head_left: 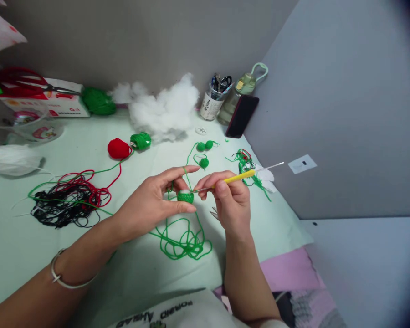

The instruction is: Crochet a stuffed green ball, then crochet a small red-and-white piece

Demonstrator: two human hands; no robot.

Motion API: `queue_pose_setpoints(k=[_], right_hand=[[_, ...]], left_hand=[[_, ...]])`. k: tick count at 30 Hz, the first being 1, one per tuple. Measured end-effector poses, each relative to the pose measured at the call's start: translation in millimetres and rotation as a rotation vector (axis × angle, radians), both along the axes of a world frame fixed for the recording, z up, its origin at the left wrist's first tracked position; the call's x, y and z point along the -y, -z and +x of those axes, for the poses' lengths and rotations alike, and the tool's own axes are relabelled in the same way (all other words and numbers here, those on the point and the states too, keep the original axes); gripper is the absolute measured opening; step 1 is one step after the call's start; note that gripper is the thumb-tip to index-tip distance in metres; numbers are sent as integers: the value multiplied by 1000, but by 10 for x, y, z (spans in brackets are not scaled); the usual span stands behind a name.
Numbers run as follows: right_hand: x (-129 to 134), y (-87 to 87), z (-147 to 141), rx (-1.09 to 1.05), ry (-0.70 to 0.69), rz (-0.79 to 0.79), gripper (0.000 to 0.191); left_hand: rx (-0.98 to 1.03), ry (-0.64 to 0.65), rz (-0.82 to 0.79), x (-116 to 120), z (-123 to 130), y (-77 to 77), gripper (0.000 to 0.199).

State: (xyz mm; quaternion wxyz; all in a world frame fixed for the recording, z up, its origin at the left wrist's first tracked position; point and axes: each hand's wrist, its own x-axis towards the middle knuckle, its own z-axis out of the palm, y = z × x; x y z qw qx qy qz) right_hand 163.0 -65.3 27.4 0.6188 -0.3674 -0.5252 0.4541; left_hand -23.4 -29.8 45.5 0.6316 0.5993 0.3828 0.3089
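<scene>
My left hand (157, 198) pinches a small green crocheted piece (185, 197) with white stuffing showing at its top. A strand of green yarn runs up over the raised index finger of that hand. In my right hand (230, 198) is a crochet hook (239, 176) with a yellow handle, its metal tip touching the piece's upper edge. Loose green yarn (186, 243) lies in loops on the table below both hands. Just beyond the hands sit small green crocheted balls (204, 162) with yarn tails. Scissor tips (214, 212) poke out beside my right wrist.
White stuffing (167, 107) is heaped at the back, near a pen cup (212, 102), a bottle (230, 107) and a phone (242, 116). Black yarn (59, 205) lies tangled at left, with a red yarn ball (119, 148) behind. Yarn scraps (246, 164) lie at right, near the partition.
</scene>
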Motion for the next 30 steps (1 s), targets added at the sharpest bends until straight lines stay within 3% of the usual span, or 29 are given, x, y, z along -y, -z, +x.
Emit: queue_pose_setpoints(k=[10, 17, 20, 23, 26, 30], right_hand=[[57, -68, 26, 239, 9, 120, 20], [71, 31, -93, 625, 318, 556, 22], [63, 81, -119, 672, 463, 656, 25], [81, 125, -125, 749, 506, 683, 35], [141, 149, -121, 890, 592, 718, 47], [197, 136, -116, 895, 575, 788, 58]], left_hand=[[-53, 28, -5, -29, -25, -5, 71], [102, -114, -69, 32, 77, -17, 63], [186, -181, -7, 115, 134, -15, 49], [223, -231, 7, 189, 161, -10, 48], [295, -248, -82, 228, 163, -20, 49], [506, -101, -365, 222, 153, -50, 48]])
